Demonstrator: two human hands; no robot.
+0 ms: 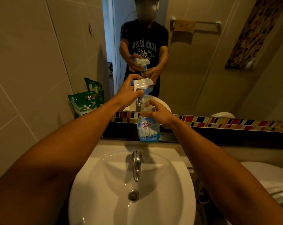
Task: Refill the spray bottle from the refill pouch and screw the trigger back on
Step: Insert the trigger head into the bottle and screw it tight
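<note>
Your left hand point(129, 95) grips the trigger point(141, 84), your right hand point(157, 113) the nearly empty spray bottle point(148, 130) above the sink's point(92, 184) back edge; refilling remains, green pouch point(87, 103) untouched.

Dim beige-tiled bathroom: white sink point(95, 184), chrome tap point(136, 166), wall mirror point(202, 70), mosaic strip point(218, 123).

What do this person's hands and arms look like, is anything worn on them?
Both arms are bare from the bottom edge of the picture up to the wrists. The left hand and the right hand are bare too, with no gloves, and no watch or ring shows. The mirror reflection shows a dark short-sleeved T-shirt with pale lettering across the chest.
</note>
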